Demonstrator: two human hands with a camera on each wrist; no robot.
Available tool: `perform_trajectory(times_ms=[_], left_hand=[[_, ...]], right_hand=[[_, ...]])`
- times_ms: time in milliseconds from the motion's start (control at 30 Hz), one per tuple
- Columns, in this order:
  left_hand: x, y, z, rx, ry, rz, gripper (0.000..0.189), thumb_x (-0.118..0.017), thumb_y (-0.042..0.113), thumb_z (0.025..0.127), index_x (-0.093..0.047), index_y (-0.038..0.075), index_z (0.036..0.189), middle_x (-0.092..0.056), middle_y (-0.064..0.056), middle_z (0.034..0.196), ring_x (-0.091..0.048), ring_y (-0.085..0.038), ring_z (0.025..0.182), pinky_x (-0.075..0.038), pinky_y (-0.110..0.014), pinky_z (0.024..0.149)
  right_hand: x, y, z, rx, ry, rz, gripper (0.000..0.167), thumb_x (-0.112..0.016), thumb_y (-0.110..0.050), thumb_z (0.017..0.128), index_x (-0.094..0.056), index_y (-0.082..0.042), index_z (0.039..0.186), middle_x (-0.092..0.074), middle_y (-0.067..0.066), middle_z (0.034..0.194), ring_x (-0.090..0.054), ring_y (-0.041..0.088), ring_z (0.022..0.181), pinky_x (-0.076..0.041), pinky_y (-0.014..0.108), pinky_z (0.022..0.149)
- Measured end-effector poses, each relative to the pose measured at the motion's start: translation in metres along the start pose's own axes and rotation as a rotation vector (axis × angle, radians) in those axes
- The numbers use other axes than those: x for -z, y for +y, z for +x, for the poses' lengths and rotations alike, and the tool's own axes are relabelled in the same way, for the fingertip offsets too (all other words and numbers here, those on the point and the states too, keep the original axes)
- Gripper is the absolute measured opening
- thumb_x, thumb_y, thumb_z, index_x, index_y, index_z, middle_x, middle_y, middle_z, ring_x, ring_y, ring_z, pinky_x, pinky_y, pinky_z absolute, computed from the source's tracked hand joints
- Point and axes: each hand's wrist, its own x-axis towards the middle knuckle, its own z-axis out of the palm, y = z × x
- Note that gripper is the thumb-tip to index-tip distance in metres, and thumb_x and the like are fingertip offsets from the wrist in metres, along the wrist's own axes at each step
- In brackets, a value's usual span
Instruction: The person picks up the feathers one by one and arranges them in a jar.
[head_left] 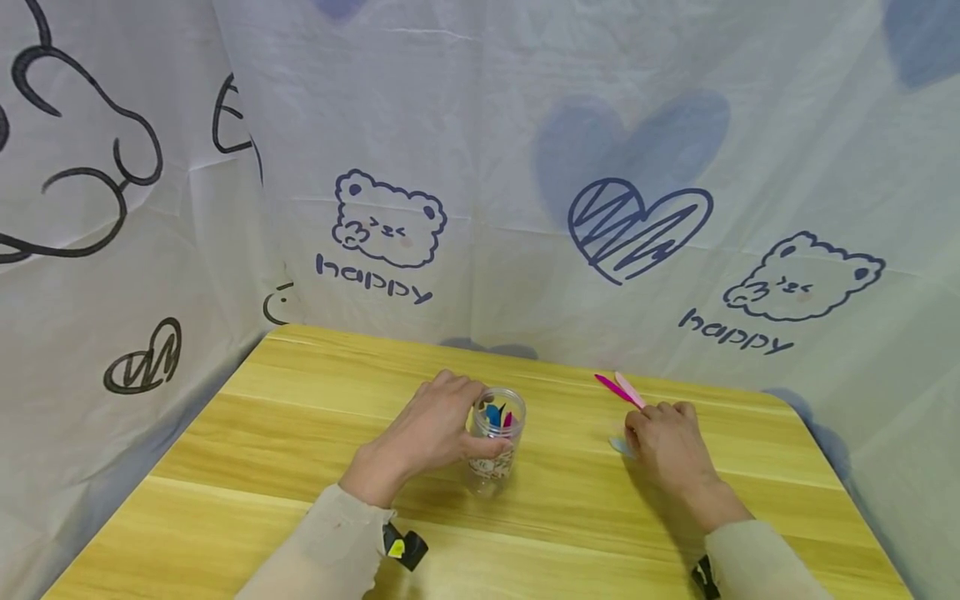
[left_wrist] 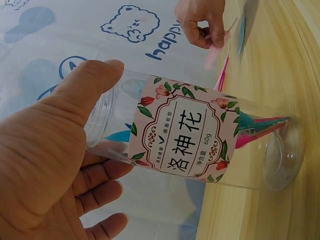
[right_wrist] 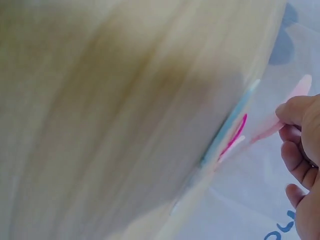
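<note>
My left hand (head_left: 431, 429) grips the upper part of a clear plastic jar (left_wrist: 112, 149), thumb on one side and fingers on the other. The jar stands on the table and bears a pink floral label (left_wrist: 185, 130). Blue and magenta feathers (head_left: 508, 419) stand inside it, along with a dark one. My right hand (head_left: 671, 442) pinches a light pink feather (right_wrist: 301, 86) between thumb and forefinger, just above the table. Beside that hand, a magenta feather (head_left: 611, 387) and a light blue feather (head_left: 619, 447) lie on the wood.
The wood-grain table (head_left: 300, 467) ends at a white curtain (head_left: 480, 167) printed with bears and hearts, which hangs behind it and on the left. A black strap (head_left: 405, 546) shows at the left wrist.
</note>
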Motion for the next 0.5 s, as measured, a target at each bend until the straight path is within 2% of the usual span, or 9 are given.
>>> perform_trajectory(times_ms=[100, 233, 367, 500], left_hand=[[-0.0001, 0.0003, 0.0006, -0.002, 0.001, 0.005, 0.07, -0.082, 0.062, 0.084, -0.069, 0.013, 0.132, -0.071, 0.001, 0.124, -0.054, -0.021, 0.117, -0.044, -0.046, 0.109], [-0.0004, 0.0007, 0.0014, -0.005, -0.001, 0.007, 0.07, -0.082, 0.062, 0.084, -0.068, 0.012, 0.132, -0.071, 0.001, 0.123, -0.054, -0.021, 0.116, -0.044, -0.045, 0.109], [-0.0006, 0.001, 0.0019, -0.01, -0.004, 0.012, 0.07, -0.082, 0.062, 0.084, -0.068, 0.012, 0.132, -0.071, 0.001, 0.123, -0.055, -0.021, 0.116, -0.044, -0.045, 0.108], [-0.0007, 0.0013, 0.0023, -0.011, -0.003, 0.017, 0.07, -0.081, 0.063, 0.084, -0.068, 0.012, 0.131, -0.072, 0.001, 0.123, -0.055, -0.021, 0.115, -0.045, -0.045, 0.107]], right_hand=[[0.0037, -0.0003, 0.0013, 0.03, 0.043, -0.008, 0.019, -0.082, -0.011, 0.087, -0.065, -0.011, 0.079, -0.066, 0.004, 0.072, -0.059, 0.028, 0.07, -0.043, 0.053, 0.083], [0.0066, -0.001, 0.0032, 0.08, 0.106, -0.006, 0.016, -0.079, -0.011, 0.088, -0.065, -0.009, 0.081, -0.064, 0.006, 0.08, -0.058, 0.031, 0.079, -0.043, 0.055, 0.083], [0.0084, -0.002, 0.006, 0.134, 0.147, -0.007, 0.013, -0.065, -0.015, 0.092, -0.06, -0.008, 0.082, -0.059, 0.008, 0.084, -0.055, 0.034, 0.085, -0.043, 0.057, 0.084], [0.0107, -0.0044, 0.0085, 0.171, 0.167, -0.031, 0.02, -0.052, -0.02, 0.094, -0.055, -0.006, 0.081, -0.057, 0.01, 0.083, -0.054, 0.035, 0.084, -0.043, 0.057, 0.083]])
